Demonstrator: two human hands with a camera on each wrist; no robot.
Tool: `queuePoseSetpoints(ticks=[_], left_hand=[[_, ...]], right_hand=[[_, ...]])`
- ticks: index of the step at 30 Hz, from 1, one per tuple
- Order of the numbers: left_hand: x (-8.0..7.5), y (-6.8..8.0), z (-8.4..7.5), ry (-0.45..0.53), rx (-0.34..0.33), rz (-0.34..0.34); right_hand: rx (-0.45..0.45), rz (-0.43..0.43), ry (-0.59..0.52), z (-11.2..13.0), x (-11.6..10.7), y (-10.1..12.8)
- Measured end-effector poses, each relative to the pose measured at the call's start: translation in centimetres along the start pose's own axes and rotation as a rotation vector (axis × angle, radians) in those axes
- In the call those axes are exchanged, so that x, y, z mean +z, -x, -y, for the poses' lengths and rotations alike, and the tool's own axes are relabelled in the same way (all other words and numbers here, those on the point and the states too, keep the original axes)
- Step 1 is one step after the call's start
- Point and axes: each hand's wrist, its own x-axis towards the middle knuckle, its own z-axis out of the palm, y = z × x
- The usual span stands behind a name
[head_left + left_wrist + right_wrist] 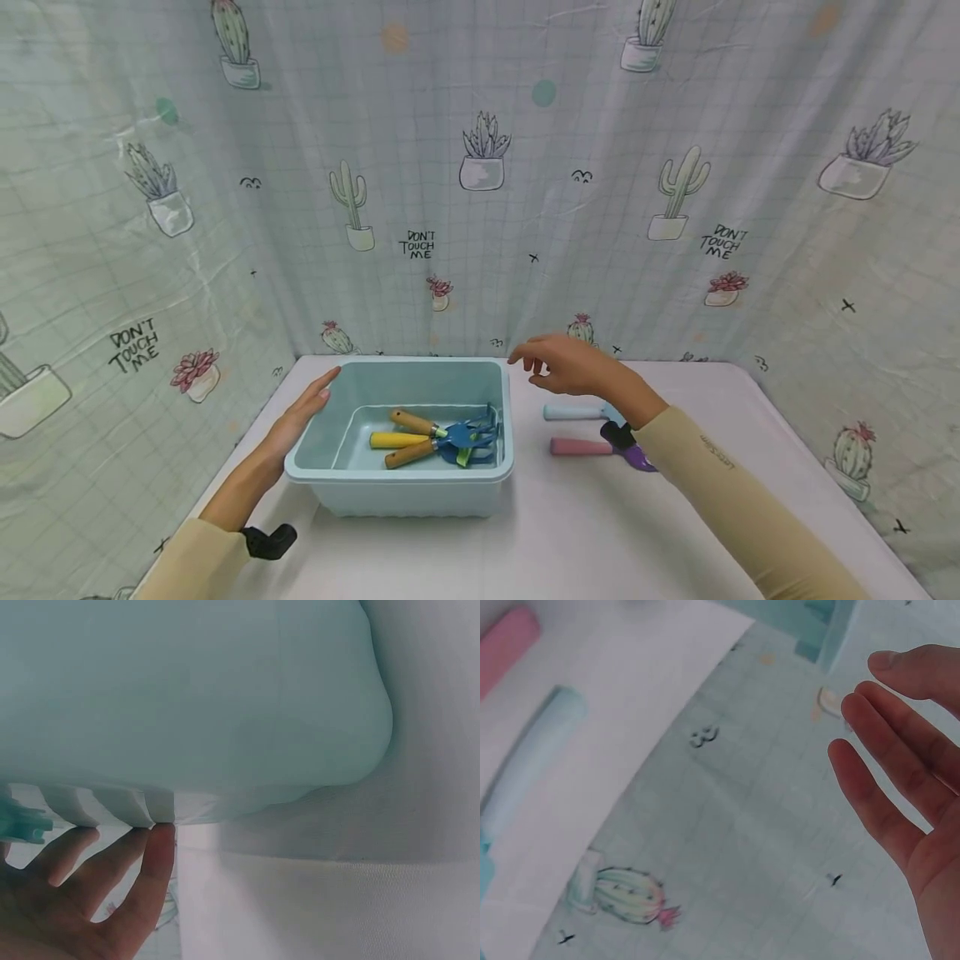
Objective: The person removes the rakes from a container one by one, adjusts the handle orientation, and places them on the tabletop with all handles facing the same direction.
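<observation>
A pale blue plastic bin (397,477) stands on the white table. Several small garden tools lie inside it: a yellow handle (396,440), a wooden handle (408,455) and blue fork heads (468,435) piled together. My left hand (300,421) lies along the bin's left side with fingers extended; in the left wrist view the fingertips (159,844) touch the bin's outer wall. Near the back right corner of the bin, my right hand (566,364) hovers with loosely bent fingers. Nothing is between its thumb and fingers (881,739) in the right wrist view.
Right of the bin lie a tool with a light blue handle (572,412) and one with a pink handle (581,447) and purple head (641,458), partly covered by my right forearm. A cactus-print curtain (480,250) encloses the table (570,542) at the back and sides.
</observation>
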Motion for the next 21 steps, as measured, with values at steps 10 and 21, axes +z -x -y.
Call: queuePoseSetpoints(ticks=[10,21], left_hand=[[0.1,0.1,-0.1,0.004,-0.009,-0.006],[0.1,0.0,-0.3,0.012,0.000,-0.006]], right_hand=[[-0.079,0.031,0.022,3.4,-0.8,-4.6],[-0.142,0.139,0.022,6.7,0.0,-9.3]])
